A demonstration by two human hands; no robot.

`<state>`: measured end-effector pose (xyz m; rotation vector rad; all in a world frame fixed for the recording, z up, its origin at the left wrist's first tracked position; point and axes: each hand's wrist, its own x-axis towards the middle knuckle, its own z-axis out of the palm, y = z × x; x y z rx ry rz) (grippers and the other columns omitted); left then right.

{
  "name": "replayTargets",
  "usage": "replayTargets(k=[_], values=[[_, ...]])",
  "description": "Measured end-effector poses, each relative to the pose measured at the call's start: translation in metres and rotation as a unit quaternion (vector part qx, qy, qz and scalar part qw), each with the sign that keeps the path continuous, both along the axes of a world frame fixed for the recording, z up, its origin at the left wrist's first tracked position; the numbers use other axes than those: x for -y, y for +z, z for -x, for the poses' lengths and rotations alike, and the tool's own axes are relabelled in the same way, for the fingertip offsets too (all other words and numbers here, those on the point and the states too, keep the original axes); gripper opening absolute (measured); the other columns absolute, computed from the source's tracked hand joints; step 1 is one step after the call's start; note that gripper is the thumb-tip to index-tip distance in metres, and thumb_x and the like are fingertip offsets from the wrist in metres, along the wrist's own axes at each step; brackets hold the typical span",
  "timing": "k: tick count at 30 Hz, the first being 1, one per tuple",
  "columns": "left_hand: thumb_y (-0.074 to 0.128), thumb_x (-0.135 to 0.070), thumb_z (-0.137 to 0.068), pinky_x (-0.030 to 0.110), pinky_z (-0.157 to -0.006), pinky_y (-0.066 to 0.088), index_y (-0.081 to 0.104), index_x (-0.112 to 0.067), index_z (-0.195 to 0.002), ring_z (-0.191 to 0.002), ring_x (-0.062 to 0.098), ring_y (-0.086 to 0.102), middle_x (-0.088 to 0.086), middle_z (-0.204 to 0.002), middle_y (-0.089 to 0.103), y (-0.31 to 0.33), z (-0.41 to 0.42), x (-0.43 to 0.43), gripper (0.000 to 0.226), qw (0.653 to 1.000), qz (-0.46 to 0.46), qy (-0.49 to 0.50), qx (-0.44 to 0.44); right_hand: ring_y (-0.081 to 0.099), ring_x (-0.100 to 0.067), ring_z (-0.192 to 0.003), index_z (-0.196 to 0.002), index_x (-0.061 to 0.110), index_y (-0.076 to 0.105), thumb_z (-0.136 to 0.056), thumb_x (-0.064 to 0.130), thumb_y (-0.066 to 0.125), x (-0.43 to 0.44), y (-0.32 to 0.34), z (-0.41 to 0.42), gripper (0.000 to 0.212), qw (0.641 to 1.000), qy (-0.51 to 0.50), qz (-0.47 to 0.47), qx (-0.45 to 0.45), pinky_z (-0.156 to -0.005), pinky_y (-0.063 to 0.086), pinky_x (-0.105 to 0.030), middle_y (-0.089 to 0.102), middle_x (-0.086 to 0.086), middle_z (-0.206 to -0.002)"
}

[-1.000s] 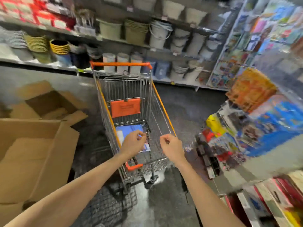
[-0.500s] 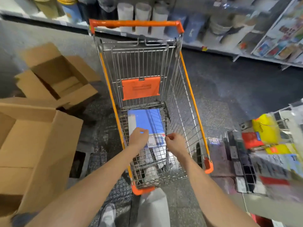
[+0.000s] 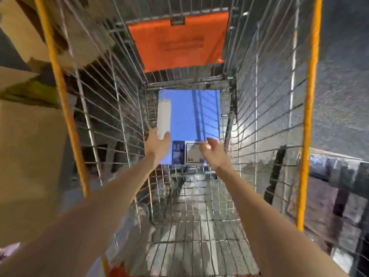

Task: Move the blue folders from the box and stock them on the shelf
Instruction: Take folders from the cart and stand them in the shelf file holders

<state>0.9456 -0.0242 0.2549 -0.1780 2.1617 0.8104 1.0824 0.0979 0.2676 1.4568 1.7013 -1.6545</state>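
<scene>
Fingers [image 3: 153, 134] of left hand [image 3: 157, 145]: straight, touching blue folder [image 3: 191, 114], flat on cart [image 3: 308, 116] floor, far end. Right hand [image 3: 213, 153]: spread, empty. Both lowered from cart rim; pickup judged imminent.

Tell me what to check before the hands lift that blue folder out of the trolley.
1. The blue folder lies flat on the trolley floor: ok.
2. Nothing sits on top of it: ok.
3. The left hand touches its left edge: ok.
4. The right hand is open over the label corner: ok.
5. Grip closed on the folder: left cannot tell, right not ok.
6. More folders underneath: cannot tell.
</scene>
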Motion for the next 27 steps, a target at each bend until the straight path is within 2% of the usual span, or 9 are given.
replayTargets(k=[2, 5, 7, 9, 11, 14, 20, 23, 27], values=[[0.054, -0.028, -0.103, 0.035, -0.087, 0.052, 0.047, -0.014, -0.137, -0.1, 0.027, 0.064, 0.001, -0.116, 0.058, -0.017, 0.006, -0.006, 0.038, 0.999, 0.034, -0.013, 0.004, 0.064, -0.034, -0.111, -0.151, 0.011, 0.028, -0.106, 0.028, 0.043, -0.003, -0.023, 0.0, 0.051, 0.998, -0.018, 0.068, 0.001, -0.097, 0.054, -0.037, 0.056, -0.013, -0.136], [0.05, -0.029, -0.104, 0.041, -0.109, 0.037, 0.033, -0.008, -0.15, -0.134, 0.033, 0.047, 0.016, -0.146, 0.047, -0.044, 0.013, -0.012, 0.053, 0.993, 0.089, -0.073, 0.018, 0.053, -0.004, -0.089, -0.134, 0.016, 0.038, -0.107, 0.021, 0.042, 0.006, -0.062, 0.002, 0.028, 0.992, -0.058, 0.107, 0.022, -0.075, 0.05, -0.01, 0.053, -0.001, -0.11], [0.052, -0.032, -0.103, 0.042, -0.109, 0.035, 0.022, -0.005, -0.155, -0.138, 0.037, 0.042, 0.019, -0.153, 0.039, -0.054, 0.014, -0.017, 0.066, 0.989, 0.116, -0.081, 0.034, 0.05, -0.006, -0.098, -0.151, 0.017, 0.029, -0.105, 0.033, 0.044, 0.015, -0.076, 0.005, 0.051, 0.995, -0.067, 0.073, 0.032, -0.092, 0.045, -0.023, 0.049, 0.002, -0.123], [0.056, -0.034, -0.1, 0.042, -0.107, 0.039, 0.026, -0.007, -0.154, -0.133, 0.036, 0.048, 0.016, -0.149, 0.045, -0.063, 0.011, -0.023, 0.067, 0.989, 0.131, -0.042, 0.046, 0.056, -0.017, -0.112, -0.158, 0.025, 0.015, -0.103, 0.045, 0.043, 0.021, -0.084, 0.007, 0.065, 0.995, -0.054, 0.077, 0.043, -0.106, 0.044, -0.041, 0.049, -0.005, -0.143], [0.058, -0.037, -0.097, 0.041, -0.104, 0.045, 0.033, -0.01, -0.151, -0.128, 0.033, 0.055, 0.012, -0.144, 0.053, -0.066, 0.008, -0.025, 0.065, 0.991, 0.134, 0.007, 0.026, 0.047, -0.028, -0.135, -0.158, 0.034, 0.005, -0.098, 0.059, 0.041, 0.021, -0.085, 0.011, 0.074, 0.992, -0.052, 0.1, 0.061, -0.117, 0.033, -0.05, 0.027, -0.007, -0.162], [0.063, -0.038, -0.095, 0.034, -0.096, 0.047, 0.041, -0.01, -0.143, -0.12, 0.028, 0.059, 0.009, -0.134, 0.06, -0.064, 0.012, -0.018, 0.06, 0.991, 0.119, 0.051, -0.015, 0.033, -0.033, -0.145, -0.157, 0.035, -0.009, -0.099, 0.059, 0.036, 0.015, -0.078, 0.017, 0.077, 0.99, -0.036, 0.115, 0.074, -0.121, 0.02, -0.052, 0.011, -0.007, -0.166], [0.066, -0.036, -0.096, 0.014, -0.041, 0.038, 0.064, -0.012, -0.092, -0.064, 0.01, 0.055, -0.002, -0.073, 0.06, -0.025, 0.028, -0.006, 0.024, 0.999, 0.037, 0.001, -0.029, 0.058, -0.025, -0.12, -0.148, 0.018, 0.035, -0.103, 0.047, 0.038, -0.009, -0.038, 0.024, 0.053, 0.992, -0.022, 0.101, 0.079, -0.103, 0.046, -0.038, 0.05, -0.009, -0.145], [0.072, -0.029, -0.093, 0.011, -0.039, 0.027, 0.055, -0.014, -0.063, -0.039, -0.001, 0.04, -0.007, -0.05, 0.051, 0.009, 0.025, -0.006, 0.037, 0.999, -0.018, -0.031, -0.04, 0.051, -0.03, -0.131, -0.154, 0.014, 0.029, -0.1, 0.05, 0.047, -0.018, -0.005, 0.033, 0.067, 0.995, -0.065, 0.059, 0.051, -0.117, 0.032, -0.046, 0.047, -0.008, -0.15], [0.078, -0.028, -0.086, 0.024, -0.048, 0.023, 0.05, -0.013, -0.054, -0.047, 0.005, 0.033, -0.004, -0.051, 0.041, 0.058, 0.01, -0.019, 0.045, 0.989, -0.075, -0.098, -0.079, 0.05, -0.026, -0.132, -0.155, 0.018, 0.03, -0.096, 0.057, 0.051, -0.027, 0.052, 0.052, 0.074, 0.997, -0.072, 0.009, 0.004, -0.112, 0.037, -0.038, 0.052, -0.006, -0.146]])
